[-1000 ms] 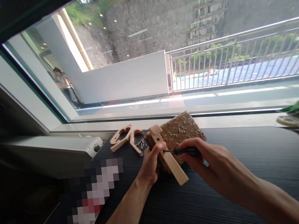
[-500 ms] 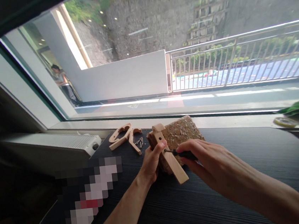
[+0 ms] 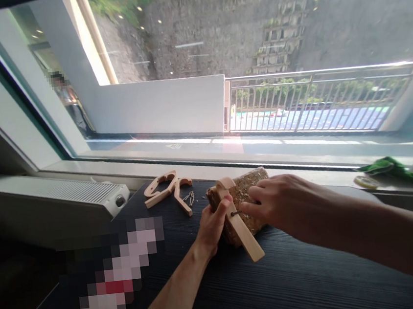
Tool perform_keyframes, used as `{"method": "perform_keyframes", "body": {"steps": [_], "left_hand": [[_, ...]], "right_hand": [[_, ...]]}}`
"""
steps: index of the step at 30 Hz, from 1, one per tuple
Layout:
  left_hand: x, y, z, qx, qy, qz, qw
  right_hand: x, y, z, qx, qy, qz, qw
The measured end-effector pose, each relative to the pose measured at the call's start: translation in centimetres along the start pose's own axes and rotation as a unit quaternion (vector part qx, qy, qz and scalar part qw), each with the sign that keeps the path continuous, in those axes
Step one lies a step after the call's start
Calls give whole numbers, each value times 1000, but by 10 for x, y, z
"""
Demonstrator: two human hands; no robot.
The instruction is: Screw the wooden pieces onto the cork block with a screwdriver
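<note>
My left hand (image 3: 211,230) is closed round a pale wooden piece (image 3: 247,241) with a hooked top, its thumb pressed on the wood. Behind that piece leans a rough brown block (image 3: 254,179) wrapped in something shiny, and my left fingers go out of sight between them. My right hand (image 3: 270,199) is closed on a screwdriver (image 3: 237,212). Only its thin dark shaft shows, with the tip end at the middle of the wooden piece; the handle is hidden in my fist. Whether a screw sits under the tip, I cannot tell.
Two curved wooden parts (image 3: 161,193) lie at the back left of the dark table (image 3: 297,282), with several screws (image 3: 189,199) beside them. A blurred-out item (image 3: 129,261) is at front left. A green cloth (image 3: 388,169) and a tape roll (image 3: 366,182) rest on the sill.
My right hand has turned over, back of the hand upward, and now covers the screwdriver's handle. My left hand keeps its hold on the wooden piece. The view has tilted slightly.
</note>
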State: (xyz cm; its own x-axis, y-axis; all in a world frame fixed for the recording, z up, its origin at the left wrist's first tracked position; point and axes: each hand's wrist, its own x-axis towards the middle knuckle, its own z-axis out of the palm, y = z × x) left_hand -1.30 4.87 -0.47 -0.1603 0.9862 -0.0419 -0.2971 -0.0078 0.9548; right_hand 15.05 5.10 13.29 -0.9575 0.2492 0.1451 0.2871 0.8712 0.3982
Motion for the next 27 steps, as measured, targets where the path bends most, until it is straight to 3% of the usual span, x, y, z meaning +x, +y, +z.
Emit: {"method": "perform_keyframes", "body": {"steps": [3,5,10,13,16,20,22,25,27], "left_hand": [[1,0,1,-10,16,-13,1000],[1,0,2,-15,29,-19,999],[-2,5,6,-23,70,-21,997],[-2,7,7,-28,63,-21,997],[-1,5,7,-22,54,-15,998],[-1,3,7,-22,41,-5,999],[-2,4,7,-24,42,-6,999],[-2,6,7,-19,56,-16,998],[-2,7,7,-14,66,-21,998]], "right_hand": [[5,-7,-1,-46,-21,-41,998],[6,-10,1,-14,-42,-25,999],[3,-12,6,139,-85,174,971],[1,-14,3,145,-106,232,956],[4,-17,-2,77,-115,179,974],[10,-20,-5,-31,-73,7,997],[12,-20,-3,-44,-68,-38,996],[14,-16,1,-4,-70,-18,997],[14,-12,3,65,-85,37,994]]}}
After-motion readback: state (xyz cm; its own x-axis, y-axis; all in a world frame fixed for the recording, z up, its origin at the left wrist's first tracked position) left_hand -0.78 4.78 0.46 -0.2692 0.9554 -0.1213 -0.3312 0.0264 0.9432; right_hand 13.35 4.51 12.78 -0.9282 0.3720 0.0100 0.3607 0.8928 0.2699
